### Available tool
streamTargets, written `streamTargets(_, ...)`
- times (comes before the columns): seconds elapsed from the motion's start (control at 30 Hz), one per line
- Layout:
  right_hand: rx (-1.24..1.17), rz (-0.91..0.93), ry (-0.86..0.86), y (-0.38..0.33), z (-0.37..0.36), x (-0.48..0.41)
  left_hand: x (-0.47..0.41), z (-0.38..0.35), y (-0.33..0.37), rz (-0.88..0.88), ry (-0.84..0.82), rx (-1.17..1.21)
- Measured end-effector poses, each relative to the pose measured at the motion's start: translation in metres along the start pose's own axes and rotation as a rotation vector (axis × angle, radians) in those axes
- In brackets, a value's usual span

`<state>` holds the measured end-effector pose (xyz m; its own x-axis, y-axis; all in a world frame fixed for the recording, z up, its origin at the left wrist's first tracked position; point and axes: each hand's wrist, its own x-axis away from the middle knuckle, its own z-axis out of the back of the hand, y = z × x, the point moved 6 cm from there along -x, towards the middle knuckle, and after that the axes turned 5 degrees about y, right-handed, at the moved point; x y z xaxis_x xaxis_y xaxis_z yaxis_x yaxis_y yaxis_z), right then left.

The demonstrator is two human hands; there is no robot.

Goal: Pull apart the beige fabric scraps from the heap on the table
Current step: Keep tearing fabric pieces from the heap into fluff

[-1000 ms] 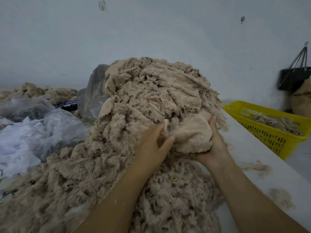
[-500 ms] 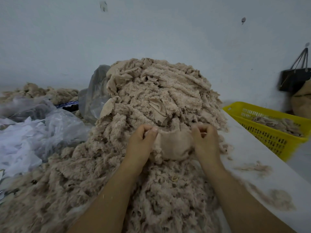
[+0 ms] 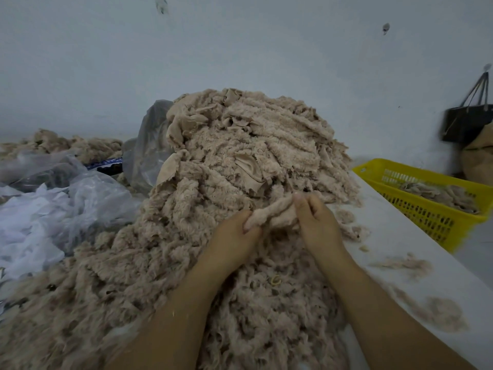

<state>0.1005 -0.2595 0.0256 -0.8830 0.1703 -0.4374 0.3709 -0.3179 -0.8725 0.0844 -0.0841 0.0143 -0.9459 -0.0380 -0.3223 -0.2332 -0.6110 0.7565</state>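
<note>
Both hands are clamped on the same beige scrap (image 3: 274, 213), a fuzzy rolled-up strip held right against the front of the big heap (image 3: 240, 161). The left hand (image 3: 234, 236) pinches the lower left end and the right hand (image 3: 317, 222) grips the upper right end with the thumb on top, so the two hands sit close together with just the strip between them. The heap is huge, spilling all over the white table (image 3: 400, 236) and down toward the person's forearms. A few loose tufts (image 3: 402, 265) lie on the bare tabletop to the right. Off the table's right edge there's a yellow basket (image 3: 426, 212) with some scraps in it. Crumpled clear plastic bags (image 3: 66, 204) are piled on the left.
</note>
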Motion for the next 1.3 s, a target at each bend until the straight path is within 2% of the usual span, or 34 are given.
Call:
streamTargets(0.03,-0.025,-0.026,0.036,0.001,0.004,0.000,-0.001,0.005,-0.005,0.057,0.045,0.072)
streamTargets(0.1,-0.058,-0.061,0.085,0.004,0.010,0.000,-0.002,0.015,-0.015,0.211,0.104,0.370)
streamTargets(0.17,-0.084,-0.098,0.128,0.005,0.016,-0.001,-0.001,0.015,-0.016,0.325,0.071,0.781)
streamTargets(0.23,-0.123,-0.123,0.132,0.004,0.018,0.000,-0.001,0.016,-0.012,0.358,0.038,1.055)
streamTargets(0.37,-0.170,-0.126,0.075,-0.001,0.017,0.002,-0.002,0.018,-0.009,0.365,0.067,1.179)
streamTargets(0.53,-0.172,-0.041,0.059,-0.012,0.014,0.002,-0.002,0.023,-0.007,0.397,0.133,1.376)
streamTargets(0.57,-0.181,-0.047,0.052,-0.011,0.013,0.001,-0.002,0.022,-0.009,0.408,0.150,1.363)
streamTargets(0.6,-0.201,-0.063,0.042,-0.010,0.012,0.001,-0.002,0.022,-0.012,0.409,0.172,1.235)
streamTargets(0.67,-0.267,-0.099,0.015,-0.010,0.010,0.000,0.000,0.025,-0.013,0.326,0.235,0.613)
streamTargets(0.7,-0.292,-0.096,-0.007,-0.012,0.009,0.001,0.002,0.026,-0.004,0.217,0.239,0.352)
streamTargets(0.73,-0.306,-0.074,-0.038,-0.014,0.007,0.002,0.003,0.023,0.004,0.072,0.225,0.199)
streamTargets(0.77,-0.315,-0.040,-0.075,-0.018,0.003,0.003,0.004,0.017,0.011,-0.060,0.184,0.174)
streamTargets(0.83,-0.309,0.029,-0.141,-0.025,-0.005,0.006,0.008,-0.001,0.029,-0.244,0.025,0.193)
streamTargets(0.9,-0.261,0.086,-0.208,-0.028,-0.014,0.008,0.013,-0.014,0.035,-0.286,-0.086,0.174)
streamTargets(0.93,-0.233,0.111,-0.240,-0.030,-0.018,0.009,0.013,-0.014,0.032,-0.249,-0.078,0.203)
streamTargets(1.03,-0.170,0.075,-0.351,-0.026,-0.026,0.012,0.010,-0.003,0.014,-0.009,0.085,0.372)
streamTargets(1.13,-0.013,0.060,-0.435,-0.017,-0.031,0.017,0.007,0.000,0.005,0.230,0.101,0.757)
streamTargets(1.2,0.030,0.078,-0.427,-0.016,-0.033,0.018,0.003,0.002,0.006,0.233,0.104,0.926)
streamTargets(1.3,0.045,0.027,-0.391,-0.002,-0.031,0.015,0.005,0.000,0.008,0.191,0.043,0.882)
